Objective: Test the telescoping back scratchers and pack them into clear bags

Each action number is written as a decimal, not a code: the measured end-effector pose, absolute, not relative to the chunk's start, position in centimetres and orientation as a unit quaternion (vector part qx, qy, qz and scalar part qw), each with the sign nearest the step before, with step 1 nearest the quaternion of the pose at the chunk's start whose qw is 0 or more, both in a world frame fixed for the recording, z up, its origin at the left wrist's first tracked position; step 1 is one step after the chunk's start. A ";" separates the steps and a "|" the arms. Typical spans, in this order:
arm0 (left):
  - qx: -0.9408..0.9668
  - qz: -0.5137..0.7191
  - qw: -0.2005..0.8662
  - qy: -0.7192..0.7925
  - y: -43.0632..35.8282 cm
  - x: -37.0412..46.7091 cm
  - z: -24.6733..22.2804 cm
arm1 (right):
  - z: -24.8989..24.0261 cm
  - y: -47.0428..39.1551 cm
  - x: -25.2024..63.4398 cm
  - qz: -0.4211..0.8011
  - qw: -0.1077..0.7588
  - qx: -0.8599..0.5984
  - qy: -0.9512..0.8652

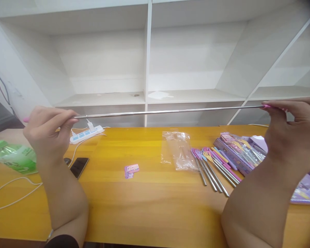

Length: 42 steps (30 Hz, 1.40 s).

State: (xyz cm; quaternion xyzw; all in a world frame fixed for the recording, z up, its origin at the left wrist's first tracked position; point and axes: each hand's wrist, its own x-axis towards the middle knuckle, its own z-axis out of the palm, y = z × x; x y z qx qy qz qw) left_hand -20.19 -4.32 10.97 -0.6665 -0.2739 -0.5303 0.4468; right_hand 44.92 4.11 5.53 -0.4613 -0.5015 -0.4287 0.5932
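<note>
A thin silvery telescopic back scratcher (170, 111) is stretched out level above the table, between my two hands. My left hand (49, 129) is closed around one end, and a pink tip sticks out behind it. At the other end, my right hand (291, 119) pinches a pink piece, mostly covered by the fingers. Lower down, several similar back scratchers (213, 168) with metal shafts and purple, blue and yellow claw heads lie on the table. Pink, yellow and purple handles (224, 158) are beside them.
On the wooden table (150, 206) lie a clear plastic bag (179, 150), small pink-purple cards (131, 169) and packaged back scratchers (241, 148). A phone (79, 167), a green-labelled bottle (15, 156) and a white power strip (86, 135) with cables are on the left. White shelving (146, 69) rises behind.
</note>
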 end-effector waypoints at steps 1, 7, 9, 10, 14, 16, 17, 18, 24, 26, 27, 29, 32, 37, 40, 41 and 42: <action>-0.670 -0.528 0.448 -0.268 -4.4 -19.9 11.0 | 5.6 4.0 44.8 -0.440 0.597 -0.438 -0.509; -0.679 -0.518 0.447 -0.267 -5.3 -15.6 10.8 | 7.3 3.5 40.0 -0.529 0.606 -0.248 -0.540; -0.679 -0.516 0.455 -0.259 -5.6 -14.6 10.7 | 7.8 3.3 38.1 -0.532 0.598 -0.241 -0.549; -0.678 -0.514 0.458 -0.257 -5.7 -14.5 10.7 | 7.9 3.3 37.5 -0.527 0.597 -0.247 -0.553; -0.673 -0.507 0.471 -0.259 -5.6 -15.2 10.6 | 7.7 3.4 37.2 -0.508 0.594 -0.293 -0.550; -0.675 -0.505 0.476 -0.253 -5.3 -15.6 10.6 | 7.6 3.6 37.8 -0.515 0.594 -0.294 -0.543; -0.676 -0.504 0.477 -0.249 -5.3 -15.7 10.6 | 7.6 3.6 38.1 -0.521 0.594 -0.287 -0.541; -0.677 -0.504 0.477 -0.245 -5.2 -15.5 10.5 | 7.7 3.6 38.2 -0.528 0.593 -0.277 -0.541; -0.686 -0.506 0.435 -0.291 -5.8 -11.3 9.8 | 8.1 2.2 35.1 -0.537 0.571 -0.231 -0.576; -0.694 -0.510 0.426 -0.277 -5.9 -9.9 9.4 | 8.1 1.4 33.4 -0.518 0.563 -0.240 -0.598; -0.699 -0.510 0.423 -0.270 -5.9 -9.5 9.3 | 8.0 1.1 32.7 -0.509 0.559 -0.241 -0.609; -0.704 -0.509 0.418 -0.265 -5.7 -9.1 9.0 | 8.0 0.6 31.6 -0.502 0.555 -0.233 -0.621; -0.703 -0.508 0.411 -0.279 -5.4 -8.8 8.7 | 8.1 0.1 30.7 -0.507 0.550 -0.223 -0.625; -0.706 -0.502 0.406 -0.291 -5.4 -6.6 7.9 | 7.6 -0.9 28.6 -0.483 0.527 -0.227 -0.661; -0.708 -0.504 0.395 -0.298 -5.4 -5.2 7.4 | 6.8 -1.4 27.4 -0.445 0.504 -0.276 -0.687; -0.708 -0.505 0.393 -0.299 -5.3 -4.9 7.3 | 6.5 -1.4 27.2 -0.437 0.503 -0.282 -0.690; -0.708 -0.506 0.391 -0.300 -5.3 -4.7 7.2 | 6.4 -1.4 27.1 -0.433 0.507 -0.281 -0.690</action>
